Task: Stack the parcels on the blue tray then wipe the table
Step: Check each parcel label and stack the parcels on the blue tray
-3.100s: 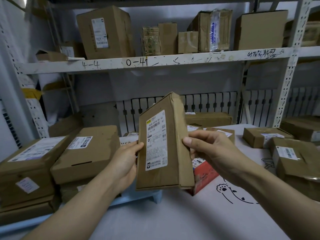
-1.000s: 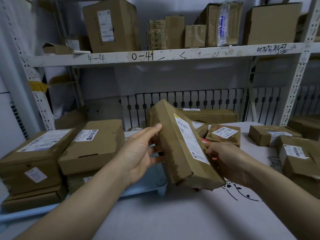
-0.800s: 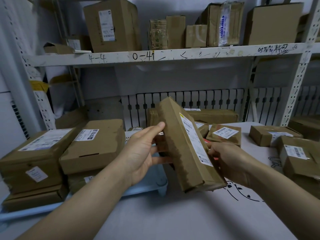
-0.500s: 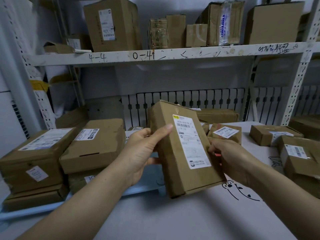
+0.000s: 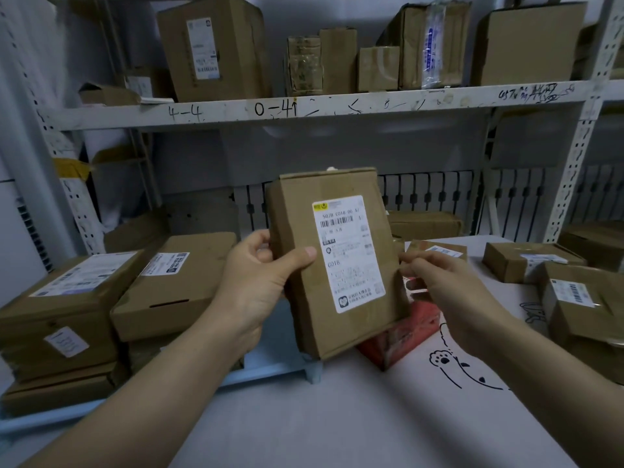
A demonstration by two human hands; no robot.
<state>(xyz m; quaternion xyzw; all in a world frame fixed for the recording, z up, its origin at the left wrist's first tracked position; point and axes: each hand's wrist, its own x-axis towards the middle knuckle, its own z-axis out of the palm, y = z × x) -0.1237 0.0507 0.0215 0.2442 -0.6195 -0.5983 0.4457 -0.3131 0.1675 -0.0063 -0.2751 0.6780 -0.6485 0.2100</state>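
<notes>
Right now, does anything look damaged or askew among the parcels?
The held parcel has creased, wrinkled cardboard on its left face, and the left hand holds it slightly tilted. A red box lies askew on the table behind it.

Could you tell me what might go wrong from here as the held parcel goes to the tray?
1. The left hand alone grips the parcel by one edge; the right hand looks barely on it, so it could slip.
2. The tray shows little free space beside the stacks, so a parcel set on top may sit unevenly.
3. The red box lies just below and could get knocked.
</notes>
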